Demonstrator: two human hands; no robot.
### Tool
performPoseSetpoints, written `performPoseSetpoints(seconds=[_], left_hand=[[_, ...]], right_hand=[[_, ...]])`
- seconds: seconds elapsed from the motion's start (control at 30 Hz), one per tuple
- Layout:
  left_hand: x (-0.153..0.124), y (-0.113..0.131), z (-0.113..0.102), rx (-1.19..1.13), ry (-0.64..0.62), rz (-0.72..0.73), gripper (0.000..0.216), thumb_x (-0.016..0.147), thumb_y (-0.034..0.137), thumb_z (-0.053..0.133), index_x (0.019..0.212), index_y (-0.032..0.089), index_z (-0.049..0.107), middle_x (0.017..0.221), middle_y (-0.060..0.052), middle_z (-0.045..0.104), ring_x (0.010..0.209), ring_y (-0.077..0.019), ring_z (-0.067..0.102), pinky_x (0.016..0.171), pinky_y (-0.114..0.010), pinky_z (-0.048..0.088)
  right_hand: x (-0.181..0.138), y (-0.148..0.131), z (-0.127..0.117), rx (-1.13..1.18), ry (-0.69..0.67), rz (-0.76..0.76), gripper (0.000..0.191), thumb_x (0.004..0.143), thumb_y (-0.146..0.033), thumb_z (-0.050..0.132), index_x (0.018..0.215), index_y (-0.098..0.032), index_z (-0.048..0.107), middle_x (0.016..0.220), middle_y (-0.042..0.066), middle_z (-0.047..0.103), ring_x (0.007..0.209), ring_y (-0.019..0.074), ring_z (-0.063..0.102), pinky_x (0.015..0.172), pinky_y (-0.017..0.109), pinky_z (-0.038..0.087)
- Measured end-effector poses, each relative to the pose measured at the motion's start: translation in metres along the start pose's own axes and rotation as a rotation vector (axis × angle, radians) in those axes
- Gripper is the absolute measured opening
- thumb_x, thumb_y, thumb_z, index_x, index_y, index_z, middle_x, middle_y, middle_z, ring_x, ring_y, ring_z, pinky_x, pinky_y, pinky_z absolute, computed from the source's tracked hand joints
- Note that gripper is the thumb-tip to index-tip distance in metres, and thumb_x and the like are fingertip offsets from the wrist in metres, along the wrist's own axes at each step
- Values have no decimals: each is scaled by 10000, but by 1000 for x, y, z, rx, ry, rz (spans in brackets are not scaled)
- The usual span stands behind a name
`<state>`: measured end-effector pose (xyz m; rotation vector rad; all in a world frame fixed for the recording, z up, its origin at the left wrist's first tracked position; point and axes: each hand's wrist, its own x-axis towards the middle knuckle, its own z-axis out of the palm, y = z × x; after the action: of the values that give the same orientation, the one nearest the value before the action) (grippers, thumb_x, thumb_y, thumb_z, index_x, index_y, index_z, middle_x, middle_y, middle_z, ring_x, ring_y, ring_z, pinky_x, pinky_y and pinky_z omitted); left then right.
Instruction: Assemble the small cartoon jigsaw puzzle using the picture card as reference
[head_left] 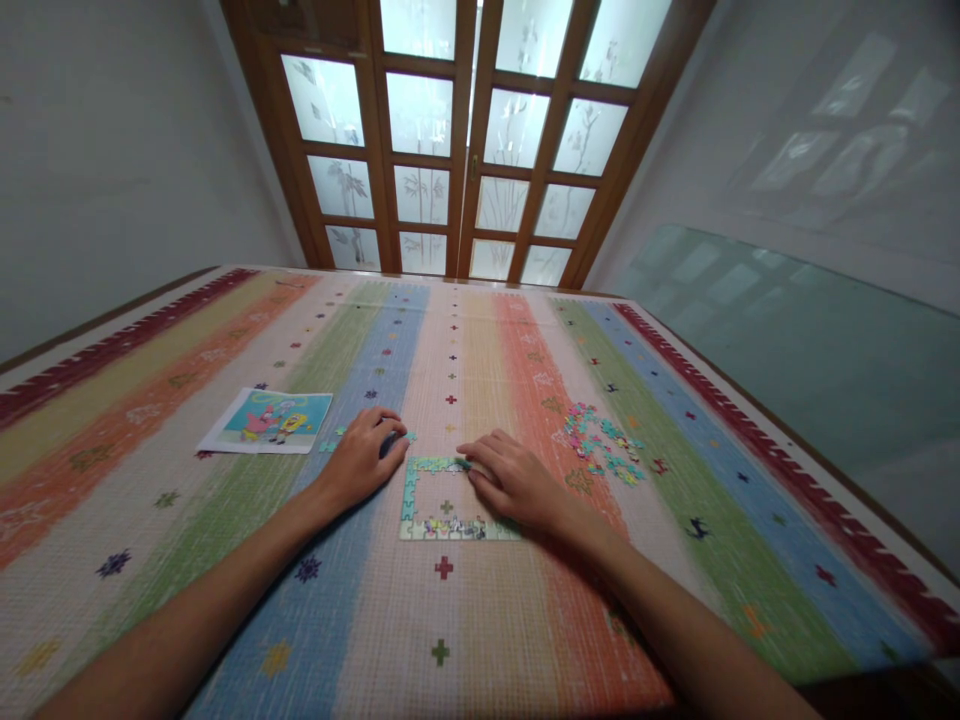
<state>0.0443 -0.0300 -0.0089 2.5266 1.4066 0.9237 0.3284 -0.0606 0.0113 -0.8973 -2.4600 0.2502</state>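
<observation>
A partly assembled jigsaw puzzle border [409, 500] lies on the tablecloth between my hands, with its left side, top and bottom edges joined. My left hand [366, 455] rests at the upper left of it, with thumb and index finger curved together around a small teal puzzle piece [412, 436]. Over the right end of the top edge, my right hand [510, 478] has its fingertips on a greenish puzzle piece [463, 463]. That hand and wrist hide the right side of the border. A few loose teal pieces [330, 440] lie just left of my left hand.
A reference picture [281, 420] with cartoon figures lies at the left. To the right is a scattered pile of loose puzzle pieces [604, 443]. The striped tablecloth [442, 620] covers the table, and wooden glass-paned doors [461, 150] stand beyond its far edge.
</observation>
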Motion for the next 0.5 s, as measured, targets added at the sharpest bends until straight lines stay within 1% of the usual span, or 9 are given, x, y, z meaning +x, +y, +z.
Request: performPoseSetpoints(seconds=[0.1, 0.33, 0.5], left_hand=[[0, 1, 0, -4, 0, 1, 171, 989, 301, 527, 961, 189, 653, 1069, -89, 642, 1036, -256, 620, 975, -459, 530], [0, 0, -1, 1, 7, 23, 178, 1006, 300, 509, 959, 195, 644, 1056, -83, 639, 1017, -250, 617, 962, -441, 526], [-2, 3, -8, 16, 16, 70, 145, 975, 272, 528, 1003, 190, 644, 1089, -99, 637, 1032, -268, 602, 962, -457, 511]], right_hand=[[0, 1, 1, -6, 4, -9, 251, 1002, -150, 516, 1222, -168, 637, 1072, 120, 710, 999, 248, 609, 875, 412, 525], [-1, 4, 1, -45, 10, -13, 192, 997, -166, 549, 1147, -164, 669, 1037, 113, 708, 978, 249, 596, 883, 406, 522], [0, 4, 1, -75, 20, -5, 163, 997, -207, 579, 1086, -148, 702, 1018, 120, 696, 963, 251, 597, 855, 391, 515]])
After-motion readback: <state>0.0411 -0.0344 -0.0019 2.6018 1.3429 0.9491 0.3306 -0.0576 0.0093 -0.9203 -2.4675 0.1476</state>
